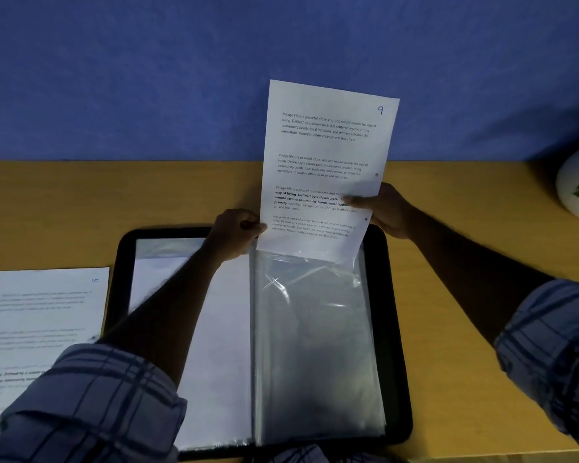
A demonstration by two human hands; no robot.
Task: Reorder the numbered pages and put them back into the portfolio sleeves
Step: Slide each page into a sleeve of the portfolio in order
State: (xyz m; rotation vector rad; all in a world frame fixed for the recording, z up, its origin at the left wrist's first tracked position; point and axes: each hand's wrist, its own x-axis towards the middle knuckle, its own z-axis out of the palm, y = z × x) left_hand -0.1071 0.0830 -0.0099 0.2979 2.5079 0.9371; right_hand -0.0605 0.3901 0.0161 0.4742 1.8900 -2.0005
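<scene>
We see page 9 [328, 168] held up over the far end of an open portfolio [395, 329] that lies flat on the desk [465, 262]. The left hand [236, 233] pinches the page's lower left edge, fingers curled. The right hand [386, 210] grips the right edge a little higher, thumb across the print. The page's long axis runs away from us, its top leaning slightly right. Its bottom edge meets the mouth of the right-hand sleeve [315, 345]; glare on the plastic keeps us from telling whether it is inside. The sleeve's long axis runs straight toward us, so we judge the coming move to be a slide down toward the body, once the lean is squared up. The left hand sits nearer the mouth. Page 10 [41, 329] lies on the desk, left of the portfolio.
</scene>
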